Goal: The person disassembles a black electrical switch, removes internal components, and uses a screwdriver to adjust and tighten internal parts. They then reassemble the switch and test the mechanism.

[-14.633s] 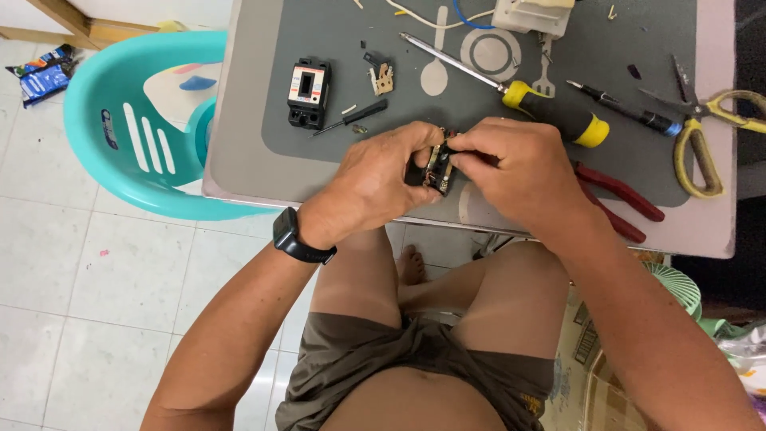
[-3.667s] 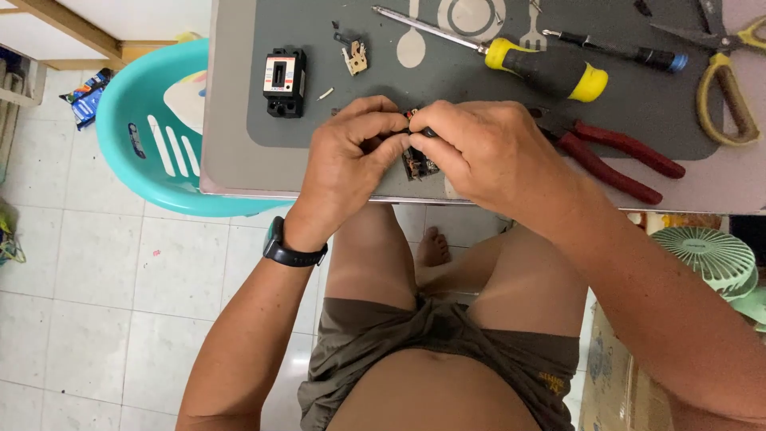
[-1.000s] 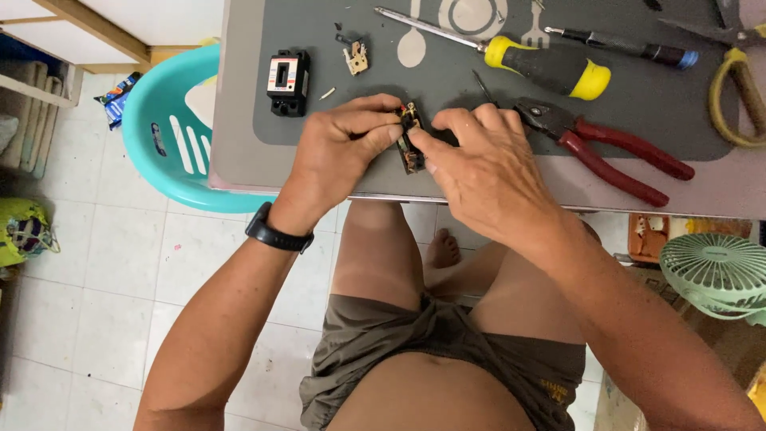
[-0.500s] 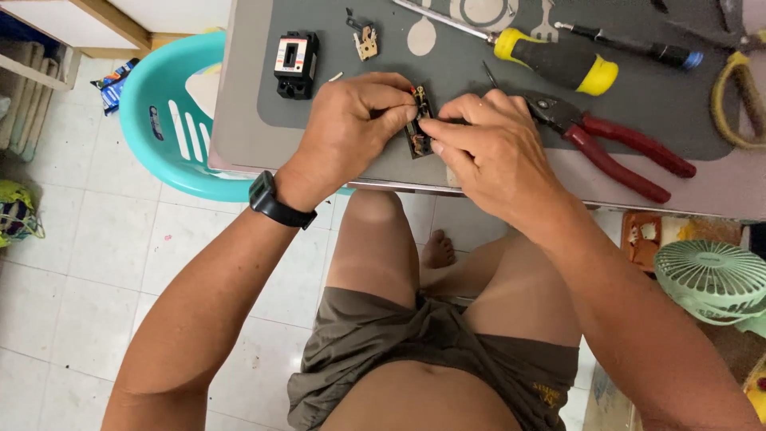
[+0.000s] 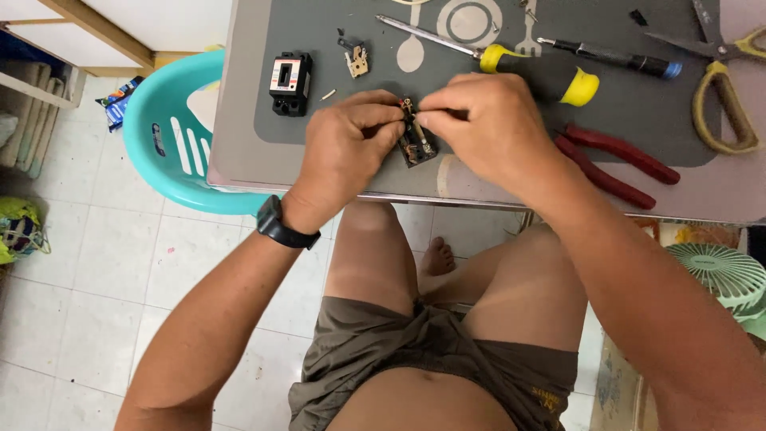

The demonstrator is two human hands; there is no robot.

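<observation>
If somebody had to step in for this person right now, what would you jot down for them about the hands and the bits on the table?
Left hand: pinching the small black part at the table's near edge.
Right hand: fingertips working at the top of the same part; whether they hold a tiny piece is too small to tell.
On the grey mat: black switch block, small metal bracket, yellow-handled screwdriver, red pliers, scissors.
Done: the part looks opened up.
Left: cannot tell; the loose pieces still lie apart on the mat.
</observation>
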